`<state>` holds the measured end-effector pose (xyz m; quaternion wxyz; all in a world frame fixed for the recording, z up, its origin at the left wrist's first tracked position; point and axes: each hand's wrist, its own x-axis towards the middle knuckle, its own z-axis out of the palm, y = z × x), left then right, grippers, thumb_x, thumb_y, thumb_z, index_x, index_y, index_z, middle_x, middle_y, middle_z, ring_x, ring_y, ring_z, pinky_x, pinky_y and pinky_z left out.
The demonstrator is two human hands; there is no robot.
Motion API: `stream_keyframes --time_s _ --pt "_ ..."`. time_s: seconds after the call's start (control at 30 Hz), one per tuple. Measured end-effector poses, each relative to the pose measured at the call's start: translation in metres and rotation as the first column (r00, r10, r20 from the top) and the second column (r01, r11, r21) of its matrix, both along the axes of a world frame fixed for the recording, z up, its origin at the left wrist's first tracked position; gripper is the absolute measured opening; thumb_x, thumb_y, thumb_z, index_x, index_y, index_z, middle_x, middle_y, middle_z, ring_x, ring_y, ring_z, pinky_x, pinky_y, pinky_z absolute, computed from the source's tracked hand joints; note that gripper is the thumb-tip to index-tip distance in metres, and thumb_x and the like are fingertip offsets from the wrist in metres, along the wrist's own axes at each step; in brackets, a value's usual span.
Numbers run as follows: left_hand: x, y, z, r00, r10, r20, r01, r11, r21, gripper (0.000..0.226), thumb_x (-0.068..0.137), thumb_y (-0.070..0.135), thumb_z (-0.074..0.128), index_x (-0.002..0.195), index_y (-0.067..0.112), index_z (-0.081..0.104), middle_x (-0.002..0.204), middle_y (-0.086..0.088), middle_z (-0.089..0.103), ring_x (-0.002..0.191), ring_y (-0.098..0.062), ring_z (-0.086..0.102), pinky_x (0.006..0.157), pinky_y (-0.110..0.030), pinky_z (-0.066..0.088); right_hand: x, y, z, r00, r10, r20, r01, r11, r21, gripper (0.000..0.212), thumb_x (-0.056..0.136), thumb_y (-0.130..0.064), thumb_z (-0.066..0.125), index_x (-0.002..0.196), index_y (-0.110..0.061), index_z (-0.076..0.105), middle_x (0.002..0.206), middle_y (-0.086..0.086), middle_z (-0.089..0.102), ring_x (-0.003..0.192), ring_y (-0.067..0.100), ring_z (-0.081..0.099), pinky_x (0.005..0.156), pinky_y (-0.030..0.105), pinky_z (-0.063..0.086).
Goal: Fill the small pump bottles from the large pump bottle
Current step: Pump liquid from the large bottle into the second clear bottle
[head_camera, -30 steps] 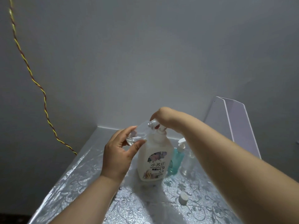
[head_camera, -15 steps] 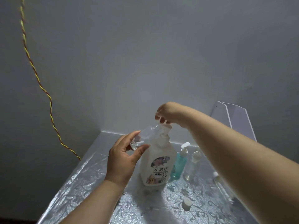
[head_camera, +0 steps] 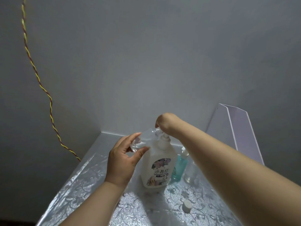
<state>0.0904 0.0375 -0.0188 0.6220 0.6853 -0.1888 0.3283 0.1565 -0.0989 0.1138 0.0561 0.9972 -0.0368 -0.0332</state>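
Small bottle (head_camera: 147, 139) gripped tilted by left hand (head_camera: 122, 163) fingers; right hand (head_camera: 166, 123) fingers clasp large bottle (head_camera: 158, 160) pump.

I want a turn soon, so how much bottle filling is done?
Maybe done: the small teal pump bottle stands with its pump on. Now: the left hand tilts a small clear plastic bottle to the nozzle of the large white pump bottle, the right hand on its pump; only a little liquid shows inside. Left: filling it, refitting the loose white cap, perhaps the other clear bottle.
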Motion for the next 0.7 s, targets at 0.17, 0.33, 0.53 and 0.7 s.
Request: stream_keyframes --time_s 0.17,0.33,0.53,0.7 --pt "-0.002 0.0 0.002 1.0 0.003 0.015 -0.003 1.0 0.01 0.041 0.068 0.04 0.073 0.107 0.041 0.059 0.098 0.02 0.062 0.088 0.006 0.057 0.07 -0.005 0.044 -0.01 -0.001 0.013 0.989 0.028 0.145 -0.04 0.996 0.085 0.035 0.093 -0.012 0.043 0.122 -0.008 0.063 0.124 0.012 0.062 0.116 0.03 0.058 0.101 0.041 0.048" --pt "0.0 0.0 0.001 1.0 0.005 0.02 -0.005 1.0 0.007 0.041 0.068 0.041 0.073 0.106 0.043 0.058 0.098 0.019 0.063 0.089 0.004 0.058 0.07 -0.007 0.045 -0.005 0.006 0.01 1.0 0.023 0.003 -0.023 0.999 -0.04 0.033 0.097 -0.012 0.046 0.126 -0.006 0.06 0.13 0.012 0.057 0.117 0.029 0.056 0.103 0.035 0.045" --pt "0.002 0.001 -0.001 1.0 0.012 0.011 -0.012 1.0 0.009 0.042 0.068 0.039 0.074 0.106 0.045 0.057 0.1 0.022 0.06 0.09 0.008 0.056 0.071 -0.005 0.043 -0.001 0.008 0.005 0.996 0.049 -0.072 -0.061 0.985 -0.165 0.036 0.093 -0.017 0.057 0.128 -0.008 0.059 0.132 0.01 0.058 0.116 0.027 0.057 0.097 0.029 0.046" --pt "0.0 0.0 0.001 1.0 -0.008 0.022 0.008 1.0 0.005 0.041 0.068 0.047 0.072 0.107 0.047 0.058 0.099 0.021 0.064 0.089 0.002 0.059 0.07 -0.01 0.047 -0.011 0.005 0.019 0.997 0.079 0.026 -0.075 0.991 -0.113 0.037 0.097 -0.012 0.047 0.133 -0.006 0.054 0.135 0.01 0.056 0.123 0.026 0.054 0.099 0.029 0.043"
